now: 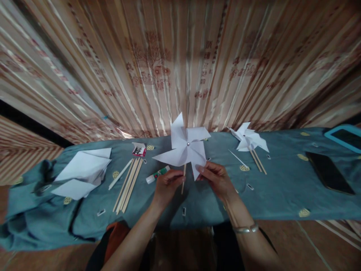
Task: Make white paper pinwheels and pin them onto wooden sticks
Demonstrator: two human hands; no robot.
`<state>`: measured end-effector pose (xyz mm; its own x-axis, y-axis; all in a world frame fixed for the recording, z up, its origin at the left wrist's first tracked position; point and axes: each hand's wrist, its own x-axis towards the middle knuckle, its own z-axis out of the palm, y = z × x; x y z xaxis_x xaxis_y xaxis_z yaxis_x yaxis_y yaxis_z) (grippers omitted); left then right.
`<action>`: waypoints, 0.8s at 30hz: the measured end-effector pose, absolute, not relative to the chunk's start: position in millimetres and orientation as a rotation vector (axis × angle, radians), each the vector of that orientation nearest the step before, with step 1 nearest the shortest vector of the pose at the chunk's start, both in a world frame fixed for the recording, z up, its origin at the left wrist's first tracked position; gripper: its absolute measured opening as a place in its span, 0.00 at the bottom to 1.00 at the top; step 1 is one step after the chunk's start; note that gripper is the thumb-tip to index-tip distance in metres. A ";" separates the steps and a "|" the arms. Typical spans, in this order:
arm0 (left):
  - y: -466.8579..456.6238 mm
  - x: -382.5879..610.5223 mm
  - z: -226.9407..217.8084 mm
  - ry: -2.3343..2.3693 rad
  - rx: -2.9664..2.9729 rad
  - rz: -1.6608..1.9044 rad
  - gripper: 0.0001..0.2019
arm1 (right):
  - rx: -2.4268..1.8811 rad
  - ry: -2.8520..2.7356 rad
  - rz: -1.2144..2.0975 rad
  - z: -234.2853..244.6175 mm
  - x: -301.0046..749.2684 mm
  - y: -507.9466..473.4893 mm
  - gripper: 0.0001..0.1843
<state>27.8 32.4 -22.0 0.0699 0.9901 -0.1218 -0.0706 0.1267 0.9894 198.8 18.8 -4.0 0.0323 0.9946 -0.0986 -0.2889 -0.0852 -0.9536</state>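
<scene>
Left hand [168, 183] clamps the stick [182, 186], right hand [216, 178] pinches a blade; the pinwheel [184, 148] stands just above both grips, pinned, apparently complete. Second pinwheel [248, 140] lies right; spare sticks [128, 184], paper sheets [84, 167] left.

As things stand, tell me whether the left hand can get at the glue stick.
Probably yes. The glue stick lies on the cloth just beside the left hand, nothing between them. That hand is pinching the pinwheel's stick, though, so it would have to let go first.
</scene>
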 end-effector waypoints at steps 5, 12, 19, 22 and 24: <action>31.5 30.2 -19.4 1.105 1.105 1.099 0.04 | -1.043 -0.975 1.429 -5.5 188.2 16.2 0.15; 33.0 26.6 -18.7 1.114 1.240 1.061 0.03 | -0.899 -1.138 1.640 -0.4 184.0 8.5 0.15; 32.6 24.8 -29.1 1.112 1.167 1.066 0.08 | -0.956 -1.148 1.503 1.1 210.6 11.9 0.20; 31.6 24.8 -29.0 1.100 1.145 1.048 0.08 | -1.085 -1.207 1.345 -0.2 219.6 14.5 0.24; 31.3 24.2 -28.6 1.110 1.164 1.042 0.07 | -1.213 -1.243 1.197 -2.0 224.8 15.9 0.25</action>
<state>24.2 31.3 -28.6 0.1551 0.9825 -0.1032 -0.0408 0.1107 0.9930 224.8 15.9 -2.0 -0.0121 0.9999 0.0122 0.0257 0.0125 -0.9996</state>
